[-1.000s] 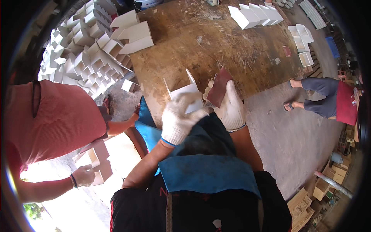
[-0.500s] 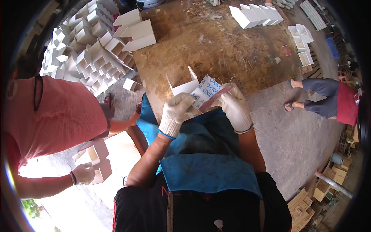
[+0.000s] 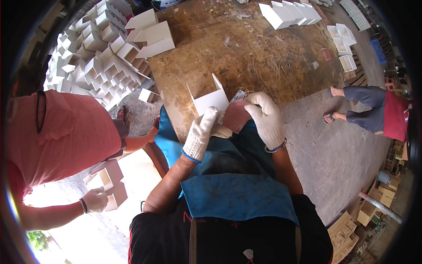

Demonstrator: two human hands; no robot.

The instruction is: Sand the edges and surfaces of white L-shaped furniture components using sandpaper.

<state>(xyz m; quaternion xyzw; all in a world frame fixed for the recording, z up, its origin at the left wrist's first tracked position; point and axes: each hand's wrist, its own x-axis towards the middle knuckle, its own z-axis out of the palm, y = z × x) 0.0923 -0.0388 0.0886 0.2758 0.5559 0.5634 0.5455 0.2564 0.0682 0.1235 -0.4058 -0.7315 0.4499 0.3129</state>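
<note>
I have the left hand (image 3: 201, 134) and the right hand (image 3: 266, 121), both in white gloves, at the near edge of the worn worktop (image 3: 211, 48). The fingers of both are grasping a reddish sandpaper sheet (image 3: 236, 116), the left at its left side, the right at its upper right; it is bent, with blue-and-white backing showing at the top. I see it beside a white open box (image 3: 212, 101) on the worktop. A row of white boxes (image 3: 280, 17) stands at the far right; a co-worker (image 3: 66, 136) is on my left.
</note>
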